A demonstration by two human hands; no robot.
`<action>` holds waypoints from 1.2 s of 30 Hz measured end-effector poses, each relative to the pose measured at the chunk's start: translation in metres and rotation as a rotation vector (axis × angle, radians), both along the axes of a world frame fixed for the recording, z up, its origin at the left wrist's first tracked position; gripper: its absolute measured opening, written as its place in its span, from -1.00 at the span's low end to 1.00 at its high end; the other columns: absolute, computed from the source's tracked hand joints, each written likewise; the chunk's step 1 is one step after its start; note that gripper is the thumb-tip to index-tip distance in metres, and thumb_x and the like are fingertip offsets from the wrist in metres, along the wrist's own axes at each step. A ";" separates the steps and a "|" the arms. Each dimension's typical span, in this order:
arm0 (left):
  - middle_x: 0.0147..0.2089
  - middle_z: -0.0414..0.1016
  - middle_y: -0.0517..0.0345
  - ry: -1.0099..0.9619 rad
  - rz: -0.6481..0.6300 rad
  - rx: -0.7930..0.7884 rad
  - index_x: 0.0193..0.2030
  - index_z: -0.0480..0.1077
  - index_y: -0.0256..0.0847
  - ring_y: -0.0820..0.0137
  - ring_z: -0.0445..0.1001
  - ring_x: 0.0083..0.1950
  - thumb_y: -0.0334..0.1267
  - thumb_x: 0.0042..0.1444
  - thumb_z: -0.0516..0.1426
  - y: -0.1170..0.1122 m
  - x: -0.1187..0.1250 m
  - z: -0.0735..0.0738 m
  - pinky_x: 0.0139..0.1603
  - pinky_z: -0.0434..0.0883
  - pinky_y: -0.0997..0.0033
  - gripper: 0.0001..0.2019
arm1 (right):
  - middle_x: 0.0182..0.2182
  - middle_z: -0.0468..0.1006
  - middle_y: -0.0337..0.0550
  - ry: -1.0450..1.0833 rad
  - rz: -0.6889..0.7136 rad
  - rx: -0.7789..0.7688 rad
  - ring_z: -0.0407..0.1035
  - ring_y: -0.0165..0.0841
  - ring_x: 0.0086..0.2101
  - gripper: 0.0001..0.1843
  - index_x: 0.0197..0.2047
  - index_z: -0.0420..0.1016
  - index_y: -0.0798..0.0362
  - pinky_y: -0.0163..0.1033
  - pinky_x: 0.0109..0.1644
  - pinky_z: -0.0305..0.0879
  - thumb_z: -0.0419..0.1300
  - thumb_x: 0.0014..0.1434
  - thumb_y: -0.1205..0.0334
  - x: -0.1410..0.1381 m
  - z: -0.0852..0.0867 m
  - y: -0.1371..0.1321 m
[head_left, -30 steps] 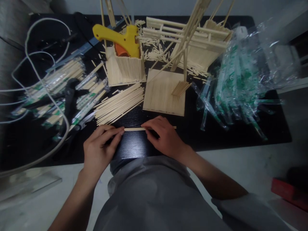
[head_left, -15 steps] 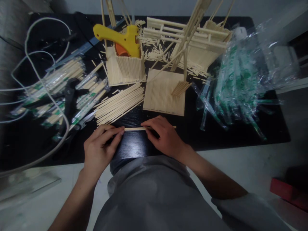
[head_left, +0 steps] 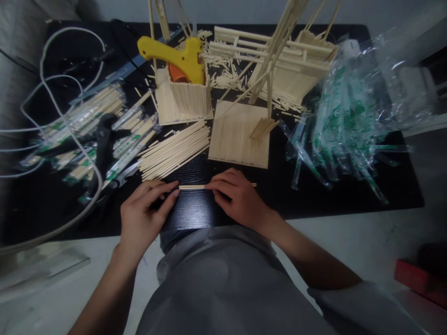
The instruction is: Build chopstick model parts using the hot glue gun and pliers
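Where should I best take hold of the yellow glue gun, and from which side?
Probably the long yellow arm of the glue gun, which juts free toward the left. Come from above left: its other end rests on the stick box, with upright sticks close around.

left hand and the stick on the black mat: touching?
Touching. Head view: fingertips of the left hand close on the left end of the stick, no gap; the right hand covers its middle.
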State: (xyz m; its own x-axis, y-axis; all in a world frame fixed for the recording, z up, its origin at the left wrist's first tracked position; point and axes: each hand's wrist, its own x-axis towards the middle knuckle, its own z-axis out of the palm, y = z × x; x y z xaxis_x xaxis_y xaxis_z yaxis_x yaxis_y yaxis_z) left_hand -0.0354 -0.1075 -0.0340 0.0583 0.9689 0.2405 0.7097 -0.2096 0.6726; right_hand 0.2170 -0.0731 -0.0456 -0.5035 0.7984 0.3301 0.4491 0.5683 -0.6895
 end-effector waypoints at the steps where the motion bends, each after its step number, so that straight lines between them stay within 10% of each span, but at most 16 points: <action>1: -0.14 0.59 0.14 -0.006 0.010 -0.017 0.00 0.64 -0.11 0.48 0.49 -0.29 -0.26 0.29 0.30 0.000 -0.001 0.001 -0.21 0.47 0.40 -0.83 | -0.10 0.67 -0.03 0.002 -0.001 0.000 0.46 -0.19 -0.07 -0.77 -0.04 0.62 0.08 -0.03 0.08 0.41 0.19 0.37 0.49 0.000 0.000 0.000; 36: -0.26 0.60 0.14 0.011 0.056 -0.043 -0.28 0.55 -0.16 0.38 0.56 -0.26 -0.21 0.30 0.26 -0.005 0.011 0.004 -0.19 0.48 0.34 -0.87 | -0.11 0.64 -0.04 -0.011 0.000 -0.035 0.45 -0.19 -0.07 -0.73 -0.04 0.66 0.01 -0.01 0.07 0.39 0.16 0.37 0.47 -0.001 0.001 0.000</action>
